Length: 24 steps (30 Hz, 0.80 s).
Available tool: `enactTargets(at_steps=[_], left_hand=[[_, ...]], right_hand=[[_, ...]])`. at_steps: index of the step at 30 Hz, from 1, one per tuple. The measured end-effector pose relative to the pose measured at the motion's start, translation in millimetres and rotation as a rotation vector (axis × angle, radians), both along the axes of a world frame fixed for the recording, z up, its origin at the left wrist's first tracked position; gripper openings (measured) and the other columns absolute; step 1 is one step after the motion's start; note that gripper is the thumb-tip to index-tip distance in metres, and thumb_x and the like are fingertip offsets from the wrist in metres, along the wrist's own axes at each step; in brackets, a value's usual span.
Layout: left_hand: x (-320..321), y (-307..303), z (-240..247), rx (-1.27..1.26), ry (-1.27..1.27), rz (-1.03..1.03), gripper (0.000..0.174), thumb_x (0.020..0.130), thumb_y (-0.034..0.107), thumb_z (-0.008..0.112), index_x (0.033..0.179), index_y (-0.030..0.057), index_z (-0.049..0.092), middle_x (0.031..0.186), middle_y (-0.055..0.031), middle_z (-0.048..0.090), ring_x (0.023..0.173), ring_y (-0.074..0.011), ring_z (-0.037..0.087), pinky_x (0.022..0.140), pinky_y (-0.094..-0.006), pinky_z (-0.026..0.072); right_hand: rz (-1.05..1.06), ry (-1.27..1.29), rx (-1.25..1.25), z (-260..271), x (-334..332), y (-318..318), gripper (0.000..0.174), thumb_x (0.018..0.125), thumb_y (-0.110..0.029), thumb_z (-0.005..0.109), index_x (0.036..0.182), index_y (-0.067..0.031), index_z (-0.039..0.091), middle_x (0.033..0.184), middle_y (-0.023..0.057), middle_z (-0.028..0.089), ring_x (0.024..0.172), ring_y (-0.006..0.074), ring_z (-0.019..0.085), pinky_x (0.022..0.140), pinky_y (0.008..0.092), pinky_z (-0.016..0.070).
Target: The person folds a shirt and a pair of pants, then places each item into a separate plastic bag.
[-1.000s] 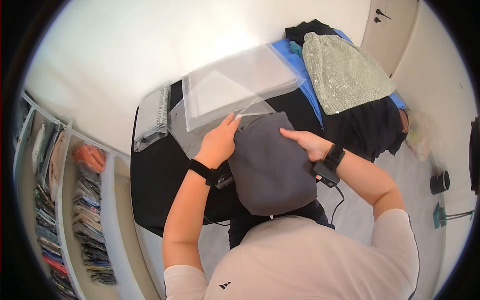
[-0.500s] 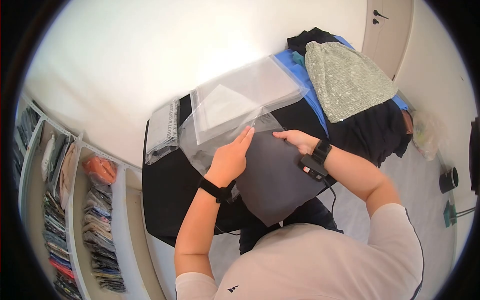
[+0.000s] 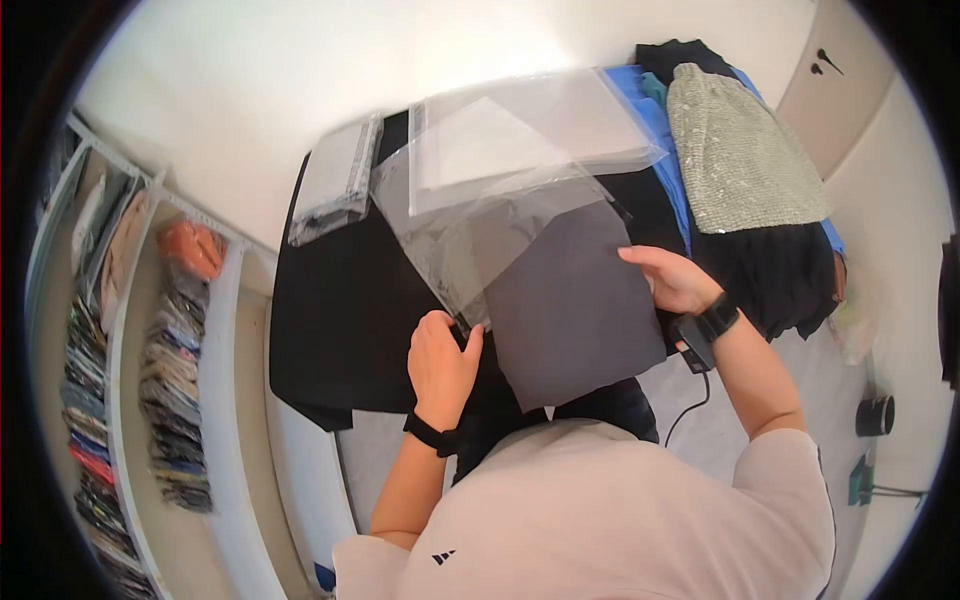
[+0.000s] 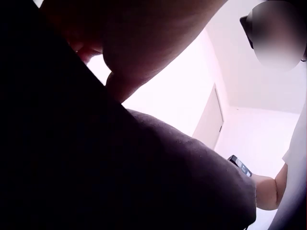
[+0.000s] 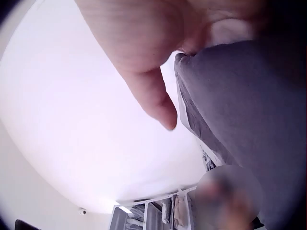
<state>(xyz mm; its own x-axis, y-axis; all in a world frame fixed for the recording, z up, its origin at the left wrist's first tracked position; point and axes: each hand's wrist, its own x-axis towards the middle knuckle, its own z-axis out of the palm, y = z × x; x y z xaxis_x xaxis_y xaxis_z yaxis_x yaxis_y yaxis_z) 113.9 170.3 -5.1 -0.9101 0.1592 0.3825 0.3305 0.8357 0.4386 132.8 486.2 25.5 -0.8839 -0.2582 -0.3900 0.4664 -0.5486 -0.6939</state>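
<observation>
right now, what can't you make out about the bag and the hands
Head: left hand covers its own pinch on the clear bag.
Left wrist: dark grey garment fills the frame, bag unseen.
Right wrist: right hand and garment block the bag.
Head: shelf items too small.

Black-draped table (image 3: pixel 340 320), loaded along its far edge.
A bagged grey bundle (image 3: pixel 335 180) lies at ten o'clock and a stack of clear bags (image 3: pixel 530 115) at twelve. Blue cloth (image 3: pixel 655 135), a sequinned garment (image 3: pixel 740 160) and black clothing (image 3: pixel 775 275) are piled from one to three. At the centre a loose clear bag (image 3: pixel 450 240) overlaps a grey folded garment (image 3: pixel 575 310).
</observation>
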Motion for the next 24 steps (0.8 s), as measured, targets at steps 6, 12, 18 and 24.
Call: enactTargets(at_steps=[6, 12, 18, 24], left_hand=[[-12, 4, -13, 0.032, 0.081, -0.131, 0.024, 0.077, 0.018, 0.065, 0.064, 0.0058, 0.048, 0.063, -0.0063, 0.051, 0.064, -0.0266, 0.052, 0.058, -0.0388, 0.0397], [-12, 7, -17, 0.071, 0.124, -0.109, 0.021, 0.074, 0.012, 0.062, 0.061, 0.0063, 0.048, 0.061, -0.0051, 0.050, 0.061, -0.0251, 0.051, 0.057, -0.0384, 0.0383], [-12, 9, -18, 0.116, 0.193, -0.114, 0.021, 0.073, 0.009, 0.063, 0.059, 0.0054, 0.047, 0.055, -0.0065, 0.044, 0.055, -0.0251, 0.047, 0.053, -0.0376, 0.0363], [-12, 9, -18, 0.065, 0.155, -0.085, 0.020, 0.074, 0.012, 0.062, 0.061, 0.0073, 0.047, 0.060, -0.0053, 0.050, 0.061, -0.0254, 0.051, 0.057, -0.0385, 0.0381]], right_hand=[[0.235, 0.046, 0.329, 11, -4, -16, 0.045, 0.083, -0.015, 0.063, 0.122, 0.0043, 0.050, 0.116, 0.0125, 0.058, 0.106, 0.0218, 0.057, 0.091, 0.0346, 0.0449], [0.153, -0.235, 0.197, -7, -58, -31, 0.030, 0.086, -0.015, 0.061, 0.109, 0.0046, 0.056, 0.099, 0.0120, 0.064, 0.084, 0.0202, 0.064, 0.077, 0.0317, 0.0520], [0.009, 0.114, 0.129, -52, -103, -22, 0.025, 0.090, -0.014, 0.055, 0.107, 0.0040, 0.056, 0.102, 0.0111, 0.063, 0.085, 0.0172, 0.063, 0.079, 0.0280, 0.0514], [-0.004, 0.005, -0.085, -8, -88, -29, 0.030, 0.089, -0.020, 0.057, 0.109, 0.0018, 0.056, 0.106, 0.0123, 0.063, 0.090, 0.0200, 0.063, 0.082, 0.0354, 0.0516]])
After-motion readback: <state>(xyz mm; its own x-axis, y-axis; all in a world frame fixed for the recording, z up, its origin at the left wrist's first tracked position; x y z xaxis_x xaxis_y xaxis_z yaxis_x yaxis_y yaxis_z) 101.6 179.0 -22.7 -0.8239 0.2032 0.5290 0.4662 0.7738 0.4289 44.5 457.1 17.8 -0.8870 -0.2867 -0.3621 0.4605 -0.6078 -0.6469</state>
